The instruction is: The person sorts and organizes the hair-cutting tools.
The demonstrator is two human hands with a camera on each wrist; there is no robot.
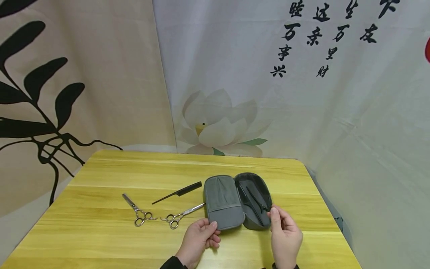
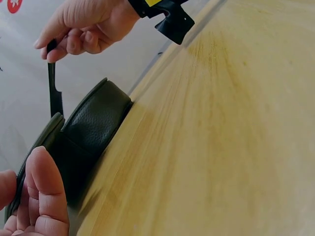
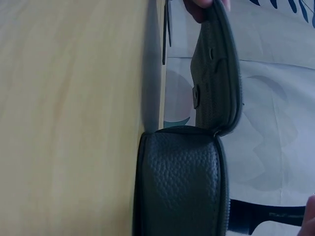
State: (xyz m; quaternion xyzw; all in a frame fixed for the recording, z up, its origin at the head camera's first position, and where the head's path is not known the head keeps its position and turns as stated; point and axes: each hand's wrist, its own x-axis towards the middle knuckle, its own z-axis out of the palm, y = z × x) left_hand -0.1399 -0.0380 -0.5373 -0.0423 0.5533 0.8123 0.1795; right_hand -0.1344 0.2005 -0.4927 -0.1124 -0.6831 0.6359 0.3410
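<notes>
An open grey-green zip case [image 1: 224, 201] lies on the table. My left hand [image 1: 201, 235] holds the near corner of its raised flap between thumb and fingers. My right hand [image 1: 285, 231] is at the right edge of the deeper half [image 1: 258, 224]. In the left wrist view, the right hand [image 2: 93, 24] pinches the end of a black flat tool [image 2: 53, 81], which reaches down toward the case. Its broad part bears lettering in the right wrist view; its kind is unclear. Another slim dark piece [image 1: 252, 207] lies inside the case.
Left of the case lie a black tail comb [image 1: 184, 190], a pair of scissors [image 1: 183, 215] touching or partly under the flap, and thinning scissors [image 1: 136, 209]. The wooden table [image 1: 84, 239] ends before printed cloth hangings [image 1: 127, 74] behind.
</notes>
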